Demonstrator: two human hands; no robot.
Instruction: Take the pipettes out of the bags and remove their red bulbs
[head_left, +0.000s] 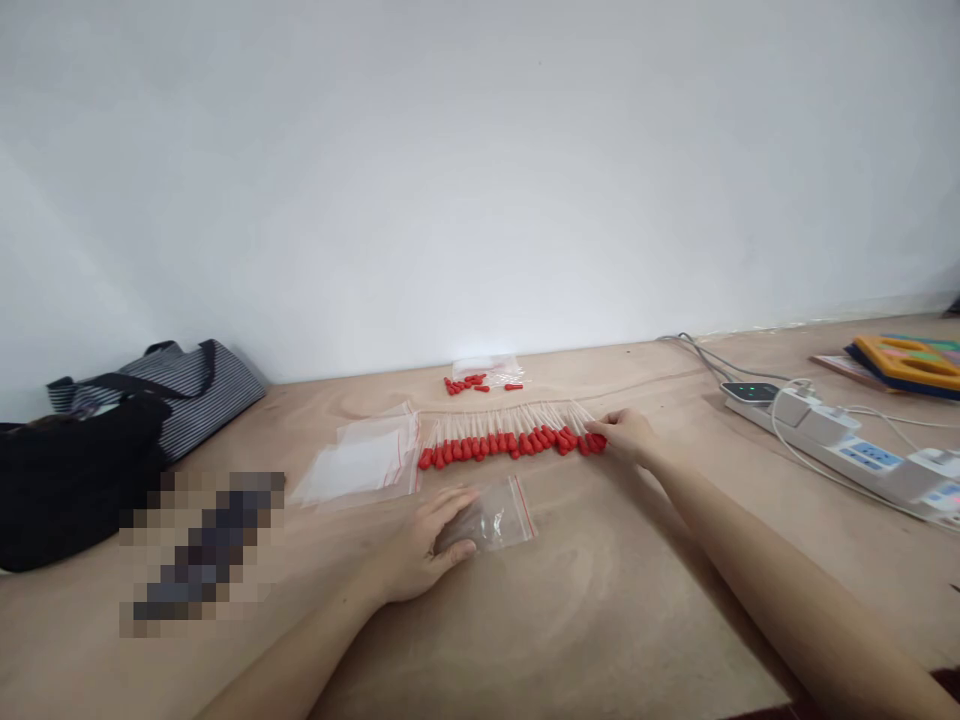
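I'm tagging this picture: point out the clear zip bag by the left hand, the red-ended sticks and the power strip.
Clear zip bag [496,520]: head view, on its plastic middle.
Red-ended sticks [512,442]: head view, on a red end mid-row.
Power strip [871,456]: head view, on its socket face.

The left hand [427,545] hides part of the clear bag [501,520].

Glossy plastic bag [498,518], wooden tabletop [592,610]; matt wall [480,190]

Blk bag [82,490] & striped bag [229,385] left of L hand [424,545]; pwr strip [862,456] w/ plugs [814,415] right of R hand [628,436].
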